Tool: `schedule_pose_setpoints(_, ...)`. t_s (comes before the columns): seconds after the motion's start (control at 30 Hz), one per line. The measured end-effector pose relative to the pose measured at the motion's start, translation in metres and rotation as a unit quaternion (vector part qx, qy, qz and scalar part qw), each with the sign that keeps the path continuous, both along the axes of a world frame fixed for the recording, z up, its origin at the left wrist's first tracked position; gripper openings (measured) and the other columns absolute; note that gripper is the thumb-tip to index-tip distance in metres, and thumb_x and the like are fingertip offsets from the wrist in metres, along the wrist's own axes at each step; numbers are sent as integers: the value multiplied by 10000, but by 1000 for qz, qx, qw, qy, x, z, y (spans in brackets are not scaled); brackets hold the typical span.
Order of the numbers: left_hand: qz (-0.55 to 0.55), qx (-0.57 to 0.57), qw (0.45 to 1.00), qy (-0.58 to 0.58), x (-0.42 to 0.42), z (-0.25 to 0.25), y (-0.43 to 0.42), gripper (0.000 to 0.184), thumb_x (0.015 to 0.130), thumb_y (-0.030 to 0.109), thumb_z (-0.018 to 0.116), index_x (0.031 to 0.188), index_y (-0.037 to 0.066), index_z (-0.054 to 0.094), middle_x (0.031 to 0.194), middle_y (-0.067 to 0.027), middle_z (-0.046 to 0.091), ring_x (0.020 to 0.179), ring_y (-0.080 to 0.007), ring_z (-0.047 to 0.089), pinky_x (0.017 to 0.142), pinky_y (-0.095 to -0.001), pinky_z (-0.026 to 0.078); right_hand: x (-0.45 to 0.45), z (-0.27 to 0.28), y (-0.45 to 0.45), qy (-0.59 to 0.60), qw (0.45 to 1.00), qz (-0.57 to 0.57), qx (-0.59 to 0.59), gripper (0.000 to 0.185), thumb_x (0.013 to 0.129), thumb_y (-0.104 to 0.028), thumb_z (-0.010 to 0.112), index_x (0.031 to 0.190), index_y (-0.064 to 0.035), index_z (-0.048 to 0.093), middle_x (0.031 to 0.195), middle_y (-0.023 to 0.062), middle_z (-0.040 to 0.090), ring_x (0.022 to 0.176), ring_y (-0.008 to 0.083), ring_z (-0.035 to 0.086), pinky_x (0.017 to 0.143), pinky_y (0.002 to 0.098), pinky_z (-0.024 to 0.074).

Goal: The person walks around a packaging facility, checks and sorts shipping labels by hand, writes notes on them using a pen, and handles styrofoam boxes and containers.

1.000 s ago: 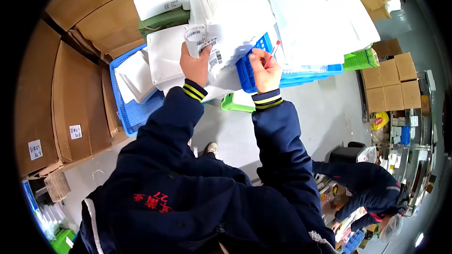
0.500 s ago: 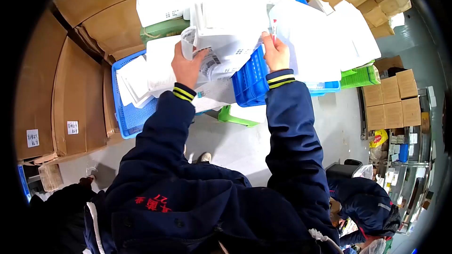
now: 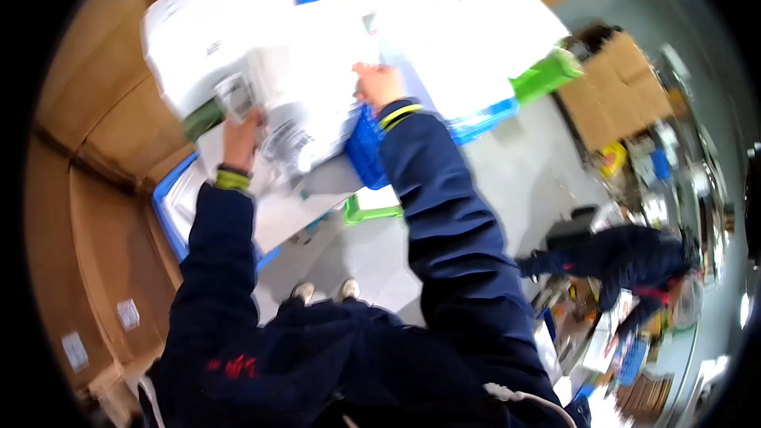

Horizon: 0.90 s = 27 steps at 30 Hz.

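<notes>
A pile of white paper or bags lies in front of me, its near side hanging in a blurred printed sheet. My left hand is closed on the curled left edge of that printed sheet. At the pile's right edge is my right hand, its fingers bent together toward the white material; what they pinch is washed out. Below that hand stands a blue plastic crate. A dark green bundle sits beside my left hand.
Another blue basket holds white sheets on the left. Large cardboard boxes line that side. A bright green crate is at the right, and a green stool stands below. A co-worker bends over at far right.
The view has swung, shifting the pile and both hands leftward in the picture. Both hands stay at the pile. The red-and-white stick near my right fingers no longer shows clearly.
</notes>
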<state>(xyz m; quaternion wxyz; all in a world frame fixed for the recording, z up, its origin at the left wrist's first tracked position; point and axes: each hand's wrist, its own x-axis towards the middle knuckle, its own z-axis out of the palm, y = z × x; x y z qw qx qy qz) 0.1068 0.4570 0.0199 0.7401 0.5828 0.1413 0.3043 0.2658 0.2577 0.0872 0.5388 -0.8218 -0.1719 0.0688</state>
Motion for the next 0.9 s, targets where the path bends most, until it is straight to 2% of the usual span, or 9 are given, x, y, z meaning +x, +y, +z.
schedule_pose_setpoints(0.03,-1,64,994,86,9,-17,19,354,811,133,586,1101,-26,460,922,-78,575,792,-145,558,636,-269,471,8,-21,5,3,1000,-9,-18,387,727,-361,572,697,24,602,639,171,607,552,280,601,612,353,478)
schedule_pose_setpoints(0.1,-116,11,992,-45,4,-19,27,439,777,100,609,1157,-27,431,1050,-84,539,884,-160,548,749,-265,471,-13,-42,9,-32,988,-132,74,367,686,-325,616,741,37,606,629,200,595,664,354,604,644,375,467)
schedule_pose_setpoints(0.23,-182,171,967,-44,-53,-41,43,600,717,94,664,1218,-34,359,1113,-115,500,989,-207,497,854,-310,413,-117,-8,-17,-58,984,-92,141,236,698,-215,594,690,20,569,513,96,489,498,146,453,493,334,391)
schedule_pose_setpoints(0.27,-205,7,975,-82,-74,-52,36,633,710,81,665,1240,-12,333,1116,-115,484,990,-216,493,863,-324,410,-139,-9,-21,-38,987,-95,124,241,703,-207,589,691,30,550,519,89,480,504,134,448,487,324,386)
schedule_pose_setpoints(0.4,-41,445,892,-68,-102,-91,17,603,756,163,654,1250,20,337,1161,-136,454,1013,-270,480,886,-343,390,-220,0,-85,-28,976,-145,161,319,707,-128,542,972,48,575,620,21,510,582,87,448,545,255,400)
schedule_pose_setpoints(0.6,-340,532,755,-176,-45,-62,-70,626,735,64,651,1265,0,325,1206,-142,442,1066,-267,449,923,-347,354,-357,-12,-153,-26,877,-419,235,347,696,-111,539,1004,46,565,636,43,539,578,77,473,546,244,415)
schedule_pose_setpoints(0.67,-467,472,721,-197,-45,-58,-119,636,727,31,651,1270,-6,321,1220,-144,439,1083,-267,439,936,-348,342,-402,-28,-169,4,828,-521,208,328,717,-107,542,992,72,558,653,9,543,583,55,485,530,214,404)
schedule_pose_setpoints(0.73,-672,19,735,-82,-75,-52,-189,638,654,-107,642,1224,-68,358,1230,-149,430,1097,-233,429,957,-337,308,-446,-52,-181,-73,725,-635,256,227,686,-117,556,829,56,588,580,62,564,537,86,511,503,247,419)
schedule_pose_setpoints(0.9,-857,33,512,-52,-165,-21,-365,455,690,-14,651,1109,-44,475,1033,-99,551,919,-182,545,795,-294,440,-594,-50,-214,-119,519,-818,218,239,716,-127,549,861,55,604,594,39,564,513,81,504,482,226,411)
